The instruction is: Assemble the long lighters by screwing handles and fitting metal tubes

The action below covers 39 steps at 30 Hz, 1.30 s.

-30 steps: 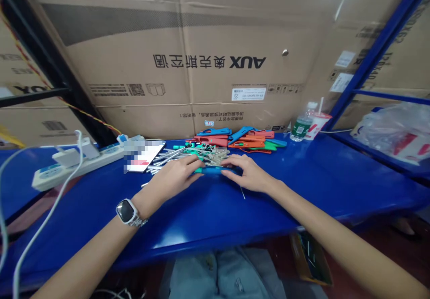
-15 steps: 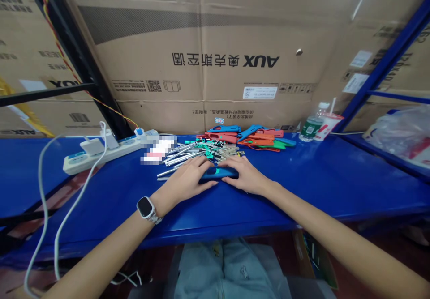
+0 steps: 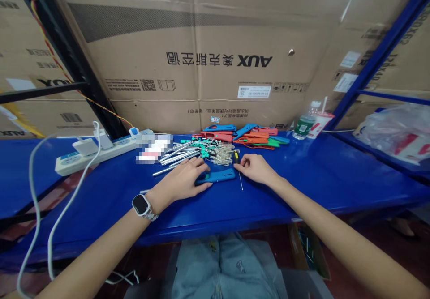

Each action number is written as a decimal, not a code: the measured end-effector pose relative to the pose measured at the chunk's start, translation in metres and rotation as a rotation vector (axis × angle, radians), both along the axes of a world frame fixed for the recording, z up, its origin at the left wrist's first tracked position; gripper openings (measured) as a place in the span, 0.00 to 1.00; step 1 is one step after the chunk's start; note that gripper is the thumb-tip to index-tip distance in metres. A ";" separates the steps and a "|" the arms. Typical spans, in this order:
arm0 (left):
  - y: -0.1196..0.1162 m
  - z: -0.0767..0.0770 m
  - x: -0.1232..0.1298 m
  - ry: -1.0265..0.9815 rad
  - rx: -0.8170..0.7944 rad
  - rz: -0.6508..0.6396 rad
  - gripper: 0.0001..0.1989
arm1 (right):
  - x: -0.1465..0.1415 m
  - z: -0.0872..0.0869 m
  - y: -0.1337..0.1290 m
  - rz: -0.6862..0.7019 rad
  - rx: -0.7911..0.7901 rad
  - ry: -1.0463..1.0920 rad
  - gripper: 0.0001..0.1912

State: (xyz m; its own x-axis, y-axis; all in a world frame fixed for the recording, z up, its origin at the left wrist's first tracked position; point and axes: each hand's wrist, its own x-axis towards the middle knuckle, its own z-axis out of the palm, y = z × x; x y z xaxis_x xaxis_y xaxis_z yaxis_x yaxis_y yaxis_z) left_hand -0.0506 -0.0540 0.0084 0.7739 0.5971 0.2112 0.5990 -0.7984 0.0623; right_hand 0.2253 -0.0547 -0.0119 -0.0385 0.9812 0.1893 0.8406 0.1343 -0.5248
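Observation:
My left hand (image 3: pixel 186 177) is closed around the left end of a blue plastic handle-like casing (image 3: pixel 222 175), which lies lengthwise on the blue table. A turquoise spot shows on the casing beside my fingers. Just to its right, my right hand (image 3: pixel 255 168) pinches a small screwdriver (image 3: pixel 236 156) with a black and yellow handle. Its thin shaft points down toward the table's front edge. Behind both hands is a pile of silver metal rods (image 3: pixel 178 154) mixed with small green and clear parts (image 3: pixel 218 150).
Blue, red, orange and green plastic casings (image 3: pixel 251 135) lie at the back against a cardboard box (image 3: pixel 215 35). A water bottle (image 3: pixel 304 122) and a cup with a straw (image 3: pixel 320 124) stand back right. A white power strip (image 3: pixel 97 153) with cables lies left.
My right hand has let go of the blue casing and moved right, taking hold of the screwdriver. My left hand stays on the casing. The view has shifted slightly.

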 end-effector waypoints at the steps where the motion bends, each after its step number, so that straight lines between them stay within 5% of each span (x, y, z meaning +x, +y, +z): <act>1: 0.000 0.000 0.004 -0.005 0.010 -0.007 0.18 | -0.002 0.000 0.002 -0.016 -0.013 -0.025 0.15; 9: 0.018 -0.005 0.059 -0.045 -0.020 -0.135 0.15 | -0.008 0.006 0.004 -0.098 0.003 -0.007 0.17; 13: 0.023 -0.008 0.050 -0.137 -0.157 -0.145 0.15 | -0.007 0.016 0.001 -0.073 -0.013 0.443 0.13; 17: 0.023 -0.010 0.035 -0.249 -0.287 -0.100 0.14 | -0.028 0.027 0.010 0.140 0.035 0.812 0.21; 23: 0.026 -0.008 0.034 -0.336 -0.422 -0.101 0.12 | -0.064 0.021 0.019 0.254 0.136 0.807 0.21; 39: 0.027 -0.008 0.034 -0.360 -0.448 -0.077 0.12 | -0.048 0.011 0.003 0.315 0.218 0.752 0.19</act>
